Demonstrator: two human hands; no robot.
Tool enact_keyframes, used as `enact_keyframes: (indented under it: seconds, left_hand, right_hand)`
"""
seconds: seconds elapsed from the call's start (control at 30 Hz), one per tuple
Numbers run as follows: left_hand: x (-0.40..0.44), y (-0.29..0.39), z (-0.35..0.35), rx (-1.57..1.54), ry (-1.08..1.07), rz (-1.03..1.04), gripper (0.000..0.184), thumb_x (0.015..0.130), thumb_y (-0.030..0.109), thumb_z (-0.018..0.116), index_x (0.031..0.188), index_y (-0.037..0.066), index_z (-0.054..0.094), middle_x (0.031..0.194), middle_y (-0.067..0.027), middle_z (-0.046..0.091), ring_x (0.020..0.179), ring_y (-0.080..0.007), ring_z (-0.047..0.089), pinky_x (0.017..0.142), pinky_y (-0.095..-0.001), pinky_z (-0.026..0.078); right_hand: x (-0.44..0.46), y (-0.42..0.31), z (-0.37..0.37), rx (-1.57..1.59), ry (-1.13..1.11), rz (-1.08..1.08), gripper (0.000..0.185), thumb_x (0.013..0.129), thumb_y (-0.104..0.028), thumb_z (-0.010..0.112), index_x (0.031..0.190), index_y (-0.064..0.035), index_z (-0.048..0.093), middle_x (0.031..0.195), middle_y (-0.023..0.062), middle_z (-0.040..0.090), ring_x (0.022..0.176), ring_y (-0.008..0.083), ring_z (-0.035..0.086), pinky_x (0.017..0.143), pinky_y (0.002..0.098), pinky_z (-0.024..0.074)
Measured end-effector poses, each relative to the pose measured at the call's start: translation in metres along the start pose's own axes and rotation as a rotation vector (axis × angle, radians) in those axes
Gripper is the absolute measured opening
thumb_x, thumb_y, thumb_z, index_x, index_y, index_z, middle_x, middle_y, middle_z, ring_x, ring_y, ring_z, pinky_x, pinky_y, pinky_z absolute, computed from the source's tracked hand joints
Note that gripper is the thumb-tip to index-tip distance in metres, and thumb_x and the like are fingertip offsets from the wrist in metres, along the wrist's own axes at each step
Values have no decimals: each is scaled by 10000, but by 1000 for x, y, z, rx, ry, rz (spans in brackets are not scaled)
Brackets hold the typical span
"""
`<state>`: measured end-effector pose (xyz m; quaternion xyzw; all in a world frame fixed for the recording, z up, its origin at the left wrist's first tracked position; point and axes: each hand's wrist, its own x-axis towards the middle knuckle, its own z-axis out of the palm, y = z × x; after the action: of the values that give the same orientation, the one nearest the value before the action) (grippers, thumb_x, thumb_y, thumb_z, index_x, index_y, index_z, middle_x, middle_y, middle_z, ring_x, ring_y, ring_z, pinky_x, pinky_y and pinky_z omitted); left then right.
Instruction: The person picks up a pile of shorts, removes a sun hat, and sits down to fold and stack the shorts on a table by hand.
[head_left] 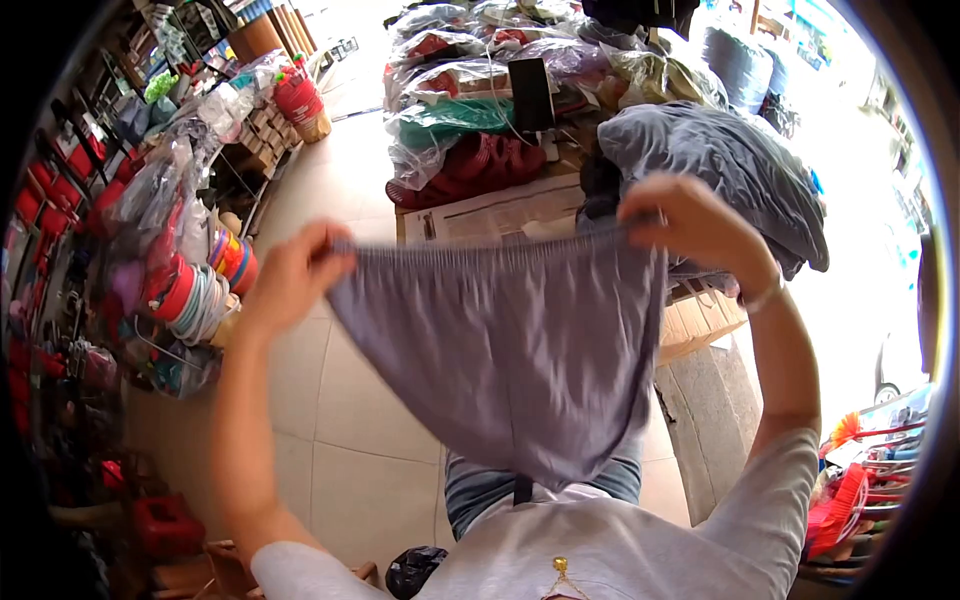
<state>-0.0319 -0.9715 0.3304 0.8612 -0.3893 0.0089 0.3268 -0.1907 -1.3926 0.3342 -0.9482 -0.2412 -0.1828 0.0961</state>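
Observation:
A grey elastic-waist garment, like shorts or trousers, is stretched out in the air before my body, its gathered waistband at the top. My left hand is closed on one end of the waistband. At the other end, my right hand grips the waistband's corner, slightly higher than the left. The cloth hangs down toward my lap and its lower part narrows to a rounded point. Both hands are a little blurred. Just behind my right hand lies a heap of similar grey cloth.
Beyond the garment, a table bears a newspaper, dark red shoes, a dark phone-like slab and plastic-wrapped goods. Crowded shelves stand left, with coiled hose. Red brushes stand right. Tiled floor lies below.

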Motion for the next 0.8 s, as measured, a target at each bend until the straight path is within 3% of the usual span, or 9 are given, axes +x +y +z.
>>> enact_keyframes:
  seconds: [0.1,0.2,0.23,0.27,0.4,0.47,0.57,0.7,0.8]
  left_hand:
    - [89,8,-56,-44,509,335,209,915,169,649,1104,79,642,853,15,621,729,-69,525,658,-228,433]
    - [96,48,-91,-98,629,557,223,935,153,638,1132,51,621,916,20,626,777,-41,535,684,-184,427]
    - [90,53,-94,-51,592,577,255,960,130,599,1181,4,581,1060,-28,621,980,-95,568,876,-227,437]
    - [84,56,-86,-4,680,571,218,924,124,647,1117,30,612,998,-24,652,910,-86,605,808,-224,465]
    - [43,28,-19,293,641,466,174,879,104,665,1025,22,619,1005,-78,646,976,-210,620,891,-311,463]
    - [24,0,19,381,520,526,152,861,118,662,989,53,611,989,-88,625,1015,-267,598,963,-405,429]
    - [-20,-40,95,393,448,427,153,824,137,666,954,91,600,962,-69,612,1013,-273,587,1013,-511,361]
    - [-81,-90,188,325,321,283,177,784,124,682,940,123,599,962,-36,619,1005,-242,593,1020,-507,348]
    - [-101,-94,206,288,293,232,181,781,156,697,936,140,604,969,-19,625,1009,-233,593,1025,-499,338]
  right_hand:
    - [60,22,-53,74,400,583,248,855,-154,686,1097,-102,684,865,41,691,734,121,632,692,271,509]
    - [67,24,-79,201,712,477,182,897,-103,638,1077,-75,651,893,37,669,631,131,632,574,250,524]
    - [69,28,-86,304,792,405,152,892,-109,641,1030,-46,642,865,51,671,644,112,631,574,255,526]
    - [53,42,-90,141,765,403,233,894,-106,648,1124,-75,670,955,45,712,819,96,636,762,264,506]
    - [24,14,-21,44,627,471,182,900,-121,651,1074,-80,688,977,35,712,841,96,647,753,246,502]
    - [-2,19,20,68,534,404,228,814,-15,688,1024,-104,693,989,36,707,908,136,673,765,281,554]
    - [-41,9,89,177,465,339,198,786,24,675,965,-60,662,966,104,671,898,284,664,814,346,534]
    - [-93,-18,164,197,288,514,195,792,-4,660,968,-89,667,1022,105,651,909,293,665,769,373,558]
    - [-105,-34,169,39,234,458,234,744,-14,686,964,-95,674,1031,74,647,963,282,613,818,383,529]
